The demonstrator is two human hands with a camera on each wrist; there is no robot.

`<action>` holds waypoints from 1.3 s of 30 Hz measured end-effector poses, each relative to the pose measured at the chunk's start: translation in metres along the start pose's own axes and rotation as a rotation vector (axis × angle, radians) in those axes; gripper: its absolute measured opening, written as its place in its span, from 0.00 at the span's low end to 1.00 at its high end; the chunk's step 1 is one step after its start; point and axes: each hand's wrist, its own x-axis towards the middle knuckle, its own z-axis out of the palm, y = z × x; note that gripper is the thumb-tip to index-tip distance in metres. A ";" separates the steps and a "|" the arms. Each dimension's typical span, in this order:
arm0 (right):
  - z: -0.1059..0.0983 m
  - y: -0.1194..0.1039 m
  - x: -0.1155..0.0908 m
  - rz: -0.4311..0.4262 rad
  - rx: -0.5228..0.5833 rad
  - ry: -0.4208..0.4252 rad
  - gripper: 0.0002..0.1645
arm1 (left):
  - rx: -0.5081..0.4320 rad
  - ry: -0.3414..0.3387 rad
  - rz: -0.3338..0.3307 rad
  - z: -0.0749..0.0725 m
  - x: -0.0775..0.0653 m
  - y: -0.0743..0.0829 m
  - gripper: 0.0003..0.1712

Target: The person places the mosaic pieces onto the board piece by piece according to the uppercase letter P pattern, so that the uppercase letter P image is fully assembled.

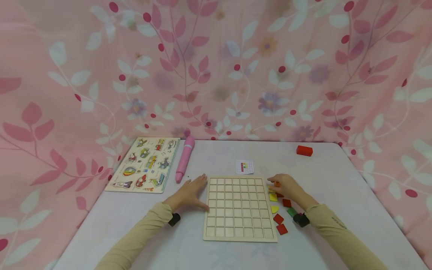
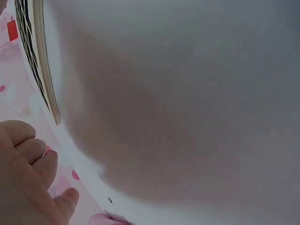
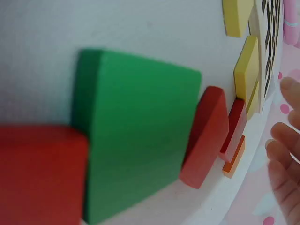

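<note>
Presumably light, the board (image 1: 240, 239) suited edge holds: left hand (image 1: 189, 192) splayed at ten o'clock, right hand (image 1: 287, 186) loose, both seemingly empty.

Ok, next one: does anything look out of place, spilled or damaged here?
Nothing looks spilled or visibly damaged. The coloured pieces lie loose at uneven angles to the right of the grid board, none fitted into its squares. Slightly odd: a red block sits alone toward the table's far right, away from them.
</note>
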 end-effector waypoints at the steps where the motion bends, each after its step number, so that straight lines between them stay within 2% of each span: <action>1: 0.001 0.000 0.000 0.004 0.013 -0.004 0.20 | -0.020 -0.002 -0.002 0.001 0.000 0.001 0.67; 10: 0.006 0.008 -0.004 0.059 0.066 -0.068 0.19 | -0.135 0.001 0.006 0.009 0.001 0.005 0.59; 15: 0.012 0.008 -0.004 0.078 0.054 -0.070 0.17 | -0.144 -0.002 0.023 0.007 -0.001 0.009 0.53; 18: 0.020 0.007 -0.003 0.057 0.064 -0.062 0.16 | -0.131 -0.012 0.000 0.007 -0.006 0.009 0.51; 22: 0.027 0.005 -0.002 -0.012 0.075 -0.069 0.17 | -0.139 -0.038 -0.037 0.007 -0.013 0.008 0.50; 24: 0.027 0.005 -0.002 0.002 0.094 -0.078 0.17 | -0.150 -0.048 -0.033 0.007 -0.014 0.009 0.50; 30: 0.018 0.008 -0.003 0.081 0.135 -0.110 0.15 | -0.096 -0.077 -0.021 0.004 -0.006 0.013 0.51; 39: 0.009 0.004 0.006 0.078 0.100 -0.104 0.16 | -0.079 -0.076 -0.066 -0.003 0.005 0.013 0.51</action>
